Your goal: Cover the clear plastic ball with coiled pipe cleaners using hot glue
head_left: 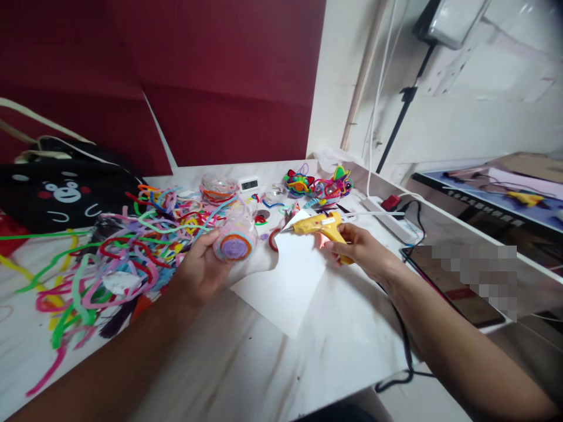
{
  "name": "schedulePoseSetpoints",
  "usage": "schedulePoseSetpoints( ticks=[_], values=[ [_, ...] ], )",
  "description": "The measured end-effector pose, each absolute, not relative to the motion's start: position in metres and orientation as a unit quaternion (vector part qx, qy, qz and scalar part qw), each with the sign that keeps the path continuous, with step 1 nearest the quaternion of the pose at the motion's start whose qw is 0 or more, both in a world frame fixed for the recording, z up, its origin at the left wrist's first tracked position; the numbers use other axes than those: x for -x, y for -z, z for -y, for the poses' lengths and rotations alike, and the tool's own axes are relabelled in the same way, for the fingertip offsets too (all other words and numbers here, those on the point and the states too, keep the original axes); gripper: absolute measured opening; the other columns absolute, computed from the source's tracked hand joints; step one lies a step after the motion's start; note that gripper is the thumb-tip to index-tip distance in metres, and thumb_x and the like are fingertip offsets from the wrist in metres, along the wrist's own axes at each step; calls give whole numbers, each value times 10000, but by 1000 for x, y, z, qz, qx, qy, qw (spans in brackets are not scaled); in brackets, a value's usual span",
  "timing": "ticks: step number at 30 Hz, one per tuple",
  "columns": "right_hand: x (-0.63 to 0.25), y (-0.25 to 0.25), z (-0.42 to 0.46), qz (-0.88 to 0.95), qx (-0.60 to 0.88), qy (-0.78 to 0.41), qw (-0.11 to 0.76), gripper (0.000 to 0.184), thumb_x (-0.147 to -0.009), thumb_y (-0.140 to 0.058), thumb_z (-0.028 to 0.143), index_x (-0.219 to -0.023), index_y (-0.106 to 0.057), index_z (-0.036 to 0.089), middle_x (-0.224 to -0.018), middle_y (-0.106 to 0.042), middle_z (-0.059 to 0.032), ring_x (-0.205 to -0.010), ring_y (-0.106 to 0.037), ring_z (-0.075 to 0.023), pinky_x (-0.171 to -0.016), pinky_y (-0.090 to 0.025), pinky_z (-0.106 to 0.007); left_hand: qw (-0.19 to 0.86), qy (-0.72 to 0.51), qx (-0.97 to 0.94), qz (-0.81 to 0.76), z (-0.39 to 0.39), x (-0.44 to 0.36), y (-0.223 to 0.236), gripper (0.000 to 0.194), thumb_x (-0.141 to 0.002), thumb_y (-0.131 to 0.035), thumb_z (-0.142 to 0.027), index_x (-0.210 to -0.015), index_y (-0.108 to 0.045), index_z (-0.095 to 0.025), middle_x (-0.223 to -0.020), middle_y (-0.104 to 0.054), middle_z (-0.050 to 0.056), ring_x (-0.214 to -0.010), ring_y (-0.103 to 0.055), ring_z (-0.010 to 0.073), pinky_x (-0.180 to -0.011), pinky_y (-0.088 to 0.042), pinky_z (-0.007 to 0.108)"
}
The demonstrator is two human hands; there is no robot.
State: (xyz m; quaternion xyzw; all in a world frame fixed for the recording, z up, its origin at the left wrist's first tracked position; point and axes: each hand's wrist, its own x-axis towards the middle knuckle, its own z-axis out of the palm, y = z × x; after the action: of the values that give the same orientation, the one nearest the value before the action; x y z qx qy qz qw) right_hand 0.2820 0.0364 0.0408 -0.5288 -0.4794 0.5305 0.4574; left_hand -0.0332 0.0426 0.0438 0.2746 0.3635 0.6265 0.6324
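Spiral-fronted ball is cupped over the table in the curled left hand and could be smeared if touched by the glue gun gripped in the closed right hand.

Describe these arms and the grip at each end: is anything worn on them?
The left grip and right grip are ungloved human hands. The left forearm and right forearm are bare: no sleeve, watch, bracelet or marking shows.

Dark red panel behind marbled white table; white wall, beige pipe.
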Motion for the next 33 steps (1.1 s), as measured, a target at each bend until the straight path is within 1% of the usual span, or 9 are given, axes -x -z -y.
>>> schedulePoseSetpoints(
  ticks=[2, 7, 10, 16, 20, 24, 29, 31, 33],
  values=[
    [-280, -34, -38, 467, 517, -556, 453, 606, -530, -1065, 368, -846, -571, 217, -724, -692, 60, -584, -675, -126, -530, -590, -268, 669, -602, -260, -350, -31, 26, -45, 31, -882, -762, -177, -910, -756, -164, -898, -851, 34, -814, -758, 181, -779, -626, 286],
    [-280, -24, -41, 454, 497, -599, 433, 615, -625, -1065, 275, -885, -509, 238, -784, -764, 32, -594, -731, -141, -523, -622, -255, 731, -496, -286, -371, -9, 4, -23, 303, -627, -1008, -212, -709, -720, -167, -707, -763, -16, -655, -688, 144, -644, -593, 237],
    [-282, -26, -41, 445, 480, -616, 438, 579, -662, -1058, 256, -884, -523, 231, -812, -810, -8, -596, -733, -133, -517, -623, -233, 735, -481, -294, -377, -9, -3, -12, 336, -598, -1030, -239, -694, -715, -171, -705, -741, -17, -618, -637, 130, -604, -559, 238],
    [-286, -41, -42, 401, 423, -640, 501, 494, -592, -1078, 240, -846, -658, 181, -735, -787, -12, -537, -687, -120, -486, -614, -217, 725, -474, -306, -395, -11, -4, -12, 393, -540, -1057, -318, -646, -701, -190, -680, -699, -14, -636, -604, 142, -623, -547, 259],
    [-289, -59, -42, 385, 410, -645, 518, 295, -733, -980, 172, -802, -693, 172, -709, -780, -19, -535, -685, -107, -518, -602, -183, 725, -470, -306, -400, -8, -7, -14, 436, -482, -1080, -347, -651, -721, -170, -702, -730, 10, -684, -639, 167, -664, -563, 278],
    [-284, -83, -39, 338, 397, -667, 532, 92, -941, -766, 134, -861, -728, 155, -735, -795, -51, -582, -718, -122, -582, -633, -186, 725, -463, -313, -401, -8, -7, -12, 458, -453, -1090, -369, -664, -744, -156, -709, -756, 33, -737, -681, 205, -706, -576, 300],
    [-268, -90, -28, 313, 353, -732, 492, 265, -1109, -514, 270, -958, -704, 163, -736, -784, -57, -567, -694, -157, -566, -620, -245, 720, -480, -310, -393, -9, -4, -11, 447, -463, -1095, -357, -661, -742, -166, -673, -708, 3, -716, -637, 180, -686, -567, 289],
    [-261, -82, -23, 320, 337, -747, 476, 322, -1128, -457, 329, -991, -697, 162, -708, -763, -49, -524, -660, -165, -514, -567, -255, 725, -481, -314, -380, -8, -4, -13, 426, -485, -1086, -353, -689, -764, -163, -729, -742, 29, -753, -654, 192, -703, -578, 296],
    [-255, -69, -19, 326, 315, -760, 465, 389, -1135, -423, 405, -961, -679, 169, -630, -700, -22, -441, -575, -152, -483, -511, -258, 728, -479, -321, -372, -7, -4, -16, 409, -507, -1076, -355, -705, -771, -167, -782, -767, 49, -782, -670, 206, -722, -590, 309]
  ],
)
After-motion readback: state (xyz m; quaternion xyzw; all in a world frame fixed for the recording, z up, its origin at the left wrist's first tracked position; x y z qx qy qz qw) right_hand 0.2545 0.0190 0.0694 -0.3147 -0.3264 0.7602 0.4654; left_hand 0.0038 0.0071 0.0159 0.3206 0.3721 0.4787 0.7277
